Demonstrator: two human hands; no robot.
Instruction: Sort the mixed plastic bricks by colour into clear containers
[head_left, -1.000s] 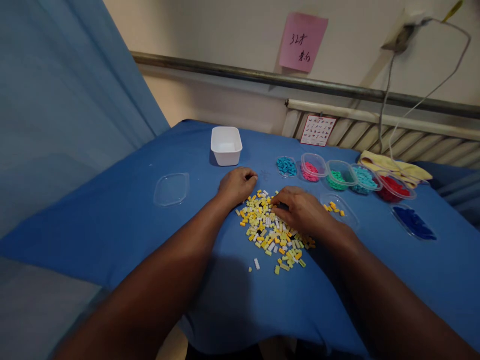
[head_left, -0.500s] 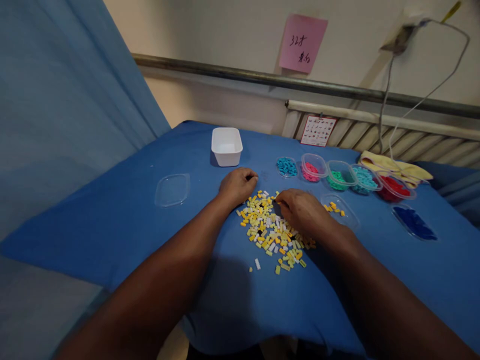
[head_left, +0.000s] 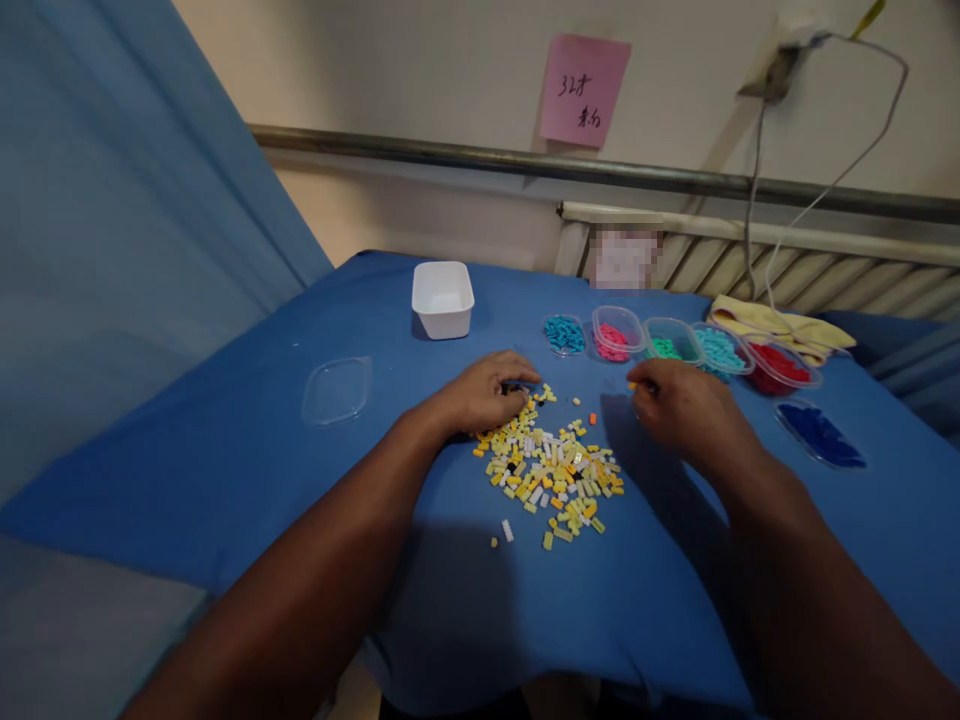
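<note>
A loose pile of small building bricks (head_left: 551,465), yellow, pale yellow and white with a few dark ones, lies on the blue cloth. At the pile's upper left edge rests my left hand (head_left: 487,390), its thumb and fingers curved but apart, and it holds nothing I can see. My right hand (head_left: 686,405) is raised to the right of the pile, thumb and finger pinched on a small yellow brick (head_left: 634,385). One orange brick (head_left: 592,419) sits by itself just above the pile. Behind my right hand, the lid that held yellow bricks is hidden.
Clear tubs of blue (head_left: 564,335), pink (head_left: 615,340), green (head_left: 666,347), turquoise (head_left: 718,348) and red bricks (head_left: 780,365) line the back right. Dark blue bricks (head_left: 819,433) lie in a shallow lid. A white tub (head_left: 442,300) and a clear lid (head_left: 337,390) stand left.
My right hand has lifted off the pile and moved right with a yellow brick. My left hand has opened and shifted slightly right over the pile's edge. The view has turned slightly.
</note>
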